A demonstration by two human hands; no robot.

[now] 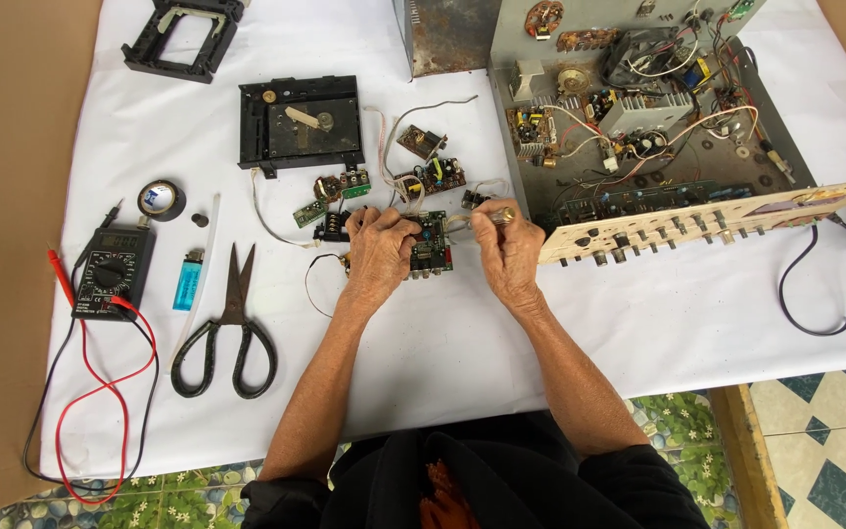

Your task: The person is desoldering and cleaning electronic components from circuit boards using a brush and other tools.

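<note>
A big white sheet (pixel 540 333) covers the floor so small parts are easy to see on it. At the top right sits the biggest thing — an opened grey amplifier case (pixel 638 118) with its wires and boards showing. Its long cream front panel (pixel 727 220) has been pulled off and leans at the front edge, probably so the inside can be reached.

A black disc tray frame (pixel 301 122) lies flat at the top middle, and another black frame (pixel 183 34) rests at the top left corner. Black scissors (pixel 232 333) lie closed at the left, beside a black multimeter (pixel 110 269) with red and black leads, a blue lighter (pixel 188 279) and a roll of tape (pixel 161 199). They look set out within easy reach.

In the middle, the left hand (pixel 379 255) has its fingers curled and pressed down on a small green circuit board (pixel 431 245), holding it steady on the sheet. The right hand (pixel 508 250) is just beside the board — its fingertips pinch a small shiny metal part (pixel 501 214) at the board's right edge. 3 or 4 smaller boards (pixel 433 176) lie just above the hands.
</note>
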